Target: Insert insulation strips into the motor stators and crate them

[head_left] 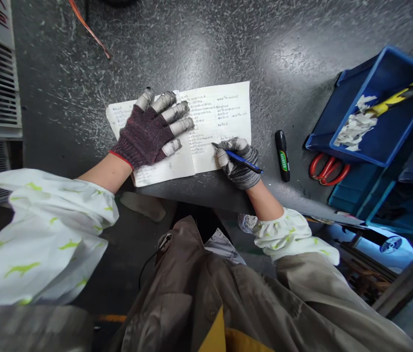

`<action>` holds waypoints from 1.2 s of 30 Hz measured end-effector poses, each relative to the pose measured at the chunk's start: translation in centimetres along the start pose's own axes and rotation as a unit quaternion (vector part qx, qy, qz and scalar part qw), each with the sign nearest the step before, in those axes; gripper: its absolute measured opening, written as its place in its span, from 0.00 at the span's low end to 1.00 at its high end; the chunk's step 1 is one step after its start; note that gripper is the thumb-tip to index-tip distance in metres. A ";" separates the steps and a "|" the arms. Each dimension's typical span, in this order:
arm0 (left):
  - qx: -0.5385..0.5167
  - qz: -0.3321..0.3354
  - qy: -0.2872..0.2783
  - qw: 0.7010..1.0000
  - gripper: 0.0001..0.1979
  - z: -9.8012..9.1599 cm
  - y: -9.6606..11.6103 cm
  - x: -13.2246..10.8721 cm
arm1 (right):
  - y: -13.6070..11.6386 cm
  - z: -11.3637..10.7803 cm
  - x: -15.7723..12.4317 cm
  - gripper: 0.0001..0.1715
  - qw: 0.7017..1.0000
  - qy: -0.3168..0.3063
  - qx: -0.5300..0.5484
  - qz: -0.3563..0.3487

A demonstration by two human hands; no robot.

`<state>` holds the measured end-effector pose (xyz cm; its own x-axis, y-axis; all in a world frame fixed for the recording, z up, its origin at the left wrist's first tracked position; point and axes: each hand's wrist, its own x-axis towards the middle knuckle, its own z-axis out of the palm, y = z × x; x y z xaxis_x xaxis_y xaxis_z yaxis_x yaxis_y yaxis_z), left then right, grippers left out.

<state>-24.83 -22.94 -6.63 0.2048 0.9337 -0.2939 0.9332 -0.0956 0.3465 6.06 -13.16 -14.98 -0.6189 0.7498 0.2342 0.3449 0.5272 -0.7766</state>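
- While the left hand (149, 129) lies palm down with fingers spread on the left page, its fingertips reach the fold, probably to press the open notebook (233, 112) flat.
- The right hand (241, 161), over the notebook's near right corner, pinches a blue pen (243, 163) slantwise, tip down at the right page — a grip that seems to suit small script.
- The notebook lies by the near edge of the surface (287, 49), likely so both forearms can come in easily.
- A black marker (282, 155) lies right of the notebook, touching neither hand, perhaps for easy reach.
- Towards the surface's right edge, a blue bin (358, 80) holds white scraps (355, 129), apparently to contain them; a red-handled tool (327, 168) lies beside it — its working end hidden.
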 end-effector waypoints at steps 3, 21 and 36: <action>0.005 -0.005 -0.005 1.000 0.39 0.0 0.1 0.1 | 0.0 -0.1 0.0 0.20 1.000 -0.008 -0.002 0.010; 0.014 0.007 0.015 1.000 0.40 0.8 -0.4 0.1 | 0.4 0.3 0.1 0.23 0.995 0.027 0.093 0.022; -0.024 -0.005 0.005 1.000 0.38 0.2 -0.2 0.0 | -3.0 2.2 2.5 0.26 0.988 -0.008 0.132 0.077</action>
<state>-24.98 -22.94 -6.85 0.1925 0.9376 -0.2895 0.9201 -0.0699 0.3854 1.89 -13.74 -13.36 -0.5849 0.8057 0.0932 0.2415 0.2826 -0.9283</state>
